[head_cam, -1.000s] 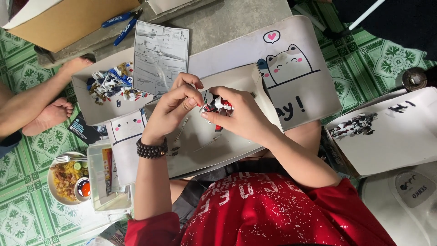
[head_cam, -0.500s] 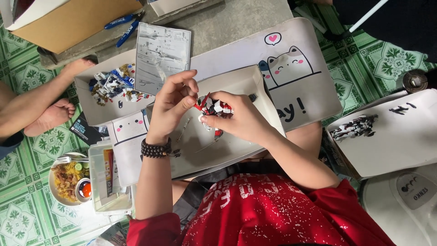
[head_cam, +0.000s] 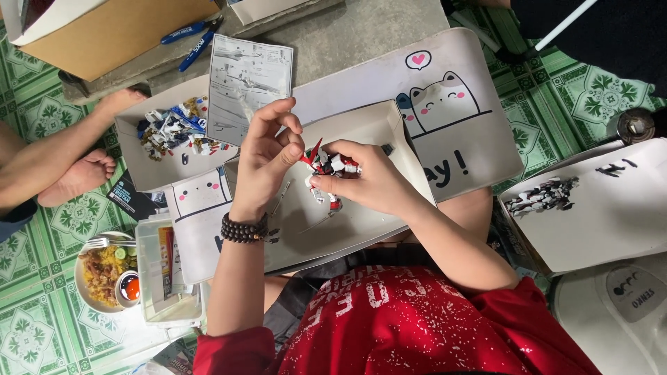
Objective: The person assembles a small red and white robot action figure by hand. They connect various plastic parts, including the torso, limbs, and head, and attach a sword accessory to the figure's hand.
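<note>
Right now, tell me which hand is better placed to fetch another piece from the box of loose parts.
Probably left. The left hand lies nearer the box of loose parts, on its side, while the right hand holds the red-and-white model figure.

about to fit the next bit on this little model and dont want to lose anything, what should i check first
1. Right hand has a firm hold on the red and white model figure: ok.
2. Left hand has a small part pinched: cannot tell, too small to see.
3. Figure is over the grey tray, so a dropped bit would probably land in it: ok.
4. Instruction sheet lies flat and in sight: ok.
5. Box of loose parts sits left of the sheet, likely reachable: ok.
6. Food plate stands apart from the grey tray: ok.
</note>
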